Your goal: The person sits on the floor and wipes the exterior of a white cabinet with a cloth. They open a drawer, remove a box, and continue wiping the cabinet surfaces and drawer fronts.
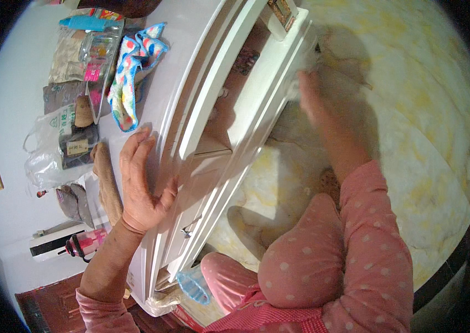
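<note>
My left hand (143, 183) rests on the edge of the white cabinet's top (168, 83), its fingers apart and holding nothing. A folded spotted cloth with a blue edge (124, 91) lies just beyond its fingertips. My right hand (312, 91) is low at the cabinet's base moulding (260, 120); it is blurred, and something pale, perhaps a cloth, seems to be under its fingers. Whether the hand grips it cannot be told. Between the hands is the cabinet's open shelf (239, 91), with a drawer or door with a metal handle (186, 233) nearer me.
On the cabinet top stand a glass jar (93, 46), a blue bottle (83, 23), a plastic bag (47, 154), a brown cloth (108, 187) and a pink bottle (89, 242). A blue-rimmed plastic item (193, 287) lies by my knee on the marbled floor (418, 125).
</note>
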